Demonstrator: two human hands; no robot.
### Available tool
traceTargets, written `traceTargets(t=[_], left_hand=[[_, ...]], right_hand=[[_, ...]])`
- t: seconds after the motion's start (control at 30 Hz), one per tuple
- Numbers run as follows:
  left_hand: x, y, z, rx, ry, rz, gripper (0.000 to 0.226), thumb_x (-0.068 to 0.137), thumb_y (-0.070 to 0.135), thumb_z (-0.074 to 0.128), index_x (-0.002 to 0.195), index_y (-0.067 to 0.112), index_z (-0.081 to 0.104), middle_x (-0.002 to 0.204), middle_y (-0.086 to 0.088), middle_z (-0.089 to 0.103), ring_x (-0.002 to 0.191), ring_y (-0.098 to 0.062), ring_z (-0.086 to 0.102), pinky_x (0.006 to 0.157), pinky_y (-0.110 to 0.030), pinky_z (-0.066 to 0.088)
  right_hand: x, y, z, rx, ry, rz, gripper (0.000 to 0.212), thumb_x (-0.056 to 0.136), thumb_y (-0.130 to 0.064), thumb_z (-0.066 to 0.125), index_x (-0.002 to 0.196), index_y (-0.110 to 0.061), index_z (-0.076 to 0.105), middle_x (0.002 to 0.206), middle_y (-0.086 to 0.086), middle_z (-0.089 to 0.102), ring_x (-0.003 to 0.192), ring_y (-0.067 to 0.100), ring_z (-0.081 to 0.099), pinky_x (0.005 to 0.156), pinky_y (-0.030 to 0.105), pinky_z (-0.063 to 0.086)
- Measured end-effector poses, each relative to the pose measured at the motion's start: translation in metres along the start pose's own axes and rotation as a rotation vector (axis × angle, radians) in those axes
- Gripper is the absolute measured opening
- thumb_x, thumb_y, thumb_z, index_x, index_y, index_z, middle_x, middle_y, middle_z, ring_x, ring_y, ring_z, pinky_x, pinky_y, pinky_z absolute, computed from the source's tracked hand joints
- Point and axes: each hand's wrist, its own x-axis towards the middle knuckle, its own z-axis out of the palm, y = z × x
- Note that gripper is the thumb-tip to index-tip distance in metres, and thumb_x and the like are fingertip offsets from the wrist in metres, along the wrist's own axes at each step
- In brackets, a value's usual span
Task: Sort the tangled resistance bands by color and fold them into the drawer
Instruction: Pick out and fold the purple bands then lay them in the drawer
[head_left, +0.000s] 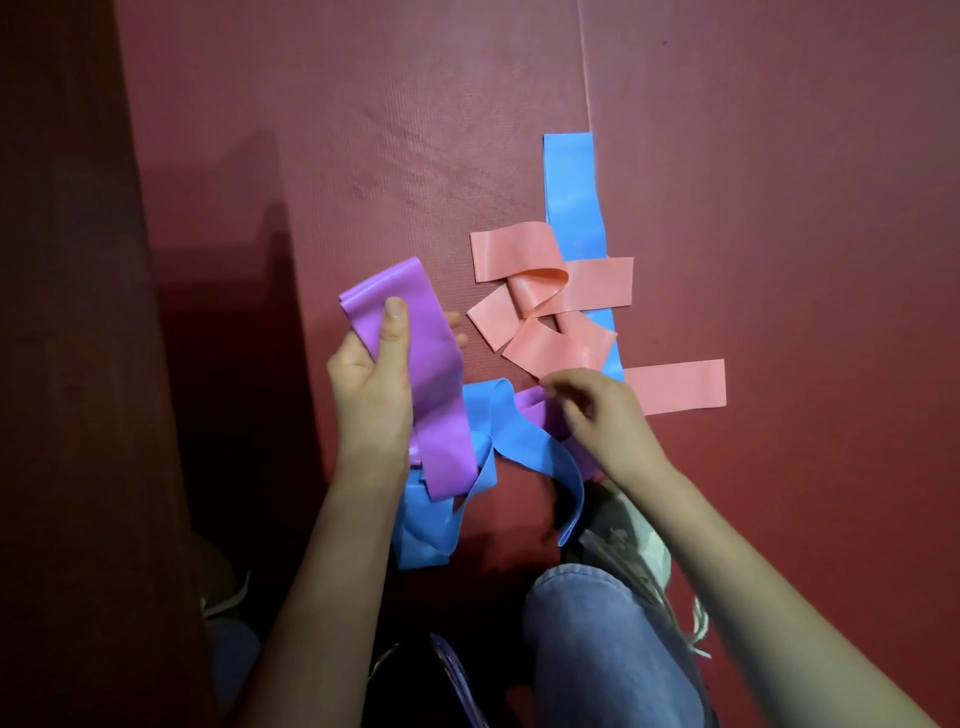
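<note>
Purple band (415, 338) is being gripped at left by the left hand (369, 389), over a tangled blue band (431, 525). The right hand (608, 421) is being held curled at a purple end (532, 402), grasp unclear. Pink bands (597, 288) are lying far right.

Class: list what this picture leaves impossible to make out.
Head view:
Drawer: outside the frame.
Right hand: motion-blurred, its grip unclear.
Purple band: its far end hidden beneath the blue band and right hand.
Left hand: fingers mostly behind the purple band.
</note>
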Motion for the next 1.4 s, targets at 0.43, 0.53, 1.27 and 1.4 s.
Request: traceTargets(t=[0.43, 0.53, 1.27, 1.4], left_hand=[[-0.009, -0.013, 0.006, 0.068, -0.125, -0.143, 0.025, 0.087, 0.037, 0.054, 0.082, 0.014, 0.063, 0.092, -0.019, 0.064, 0.085, -0.029, 0.060, 0.087, -0.057, 0.050], [-0.009, -0.017, 0.007, 0.116, -0.168, -0.147, 0.029, 0.079, 0.044, 0.055, 0.079, 0.016, 0.062, 0.089, -0.019, 0.064, 0.083, -0.029, 0.060, 0.087, -0.058, 0.049], [-0.014, -0.029, 0.008, 0.105, -0.163, -0.255, 0.020, 0.088, 0.032, 0.053, 0.080, 0.016, 0.061, 0.086, -0.012, 0.066, 0.084, -0.028, 0.060, 0.088, -0.039, 0.048], [-0.019, -0.032, 0.014, 0.056, -0.188, -0.310, 0.021, 0.094, 0.018, 0.045, 0.079, 0.018, 0.060, 0.078, -0.001, 0.061, 0.068, -0.009, 0.061, 0.069, -0.022, 0.050]], right_hand=[[-0.003, 0.026, -0.006, -0.697, -0.364, -0.392, 0.006, 0.060, -0.005, 0.062, 0.063, -0.007, 0.066, 0.066, 0.007, 0.067, 0.082, 0.029, 0.065, 0.066, 0.025, 0.052], [-0.003, 0.016, -0.011, -0.590, -0.373, -0.291, 0.015, 0.065, -0.007, 0.050, 0.071, -0.006, 0.064, 0.068, 0.012, 0.064, 0.076, 0.033, 0.061, 0.066, 0.026, 0.037], [-0.018, -0.043, -0.012, 0.953, -0.203, 0.121, 0.023, 0.066, 0.002, 0.043, 0.074, -0.018, 0.049, 0.051, -0.012, 0.060, 0.048, 0.001, 0.050, 0.048, 0.013, 0.037], [-0.019, -0.047, -0.001, 1.013, -0.131, 0.197, 0.021, 0.068, -0.011, 0.052, 0.080, -0.025, 0.061, 0.056, -0.009, 0.063, 0.052, 0.007, 0.052, 0.049, 0.018, 0.039]])
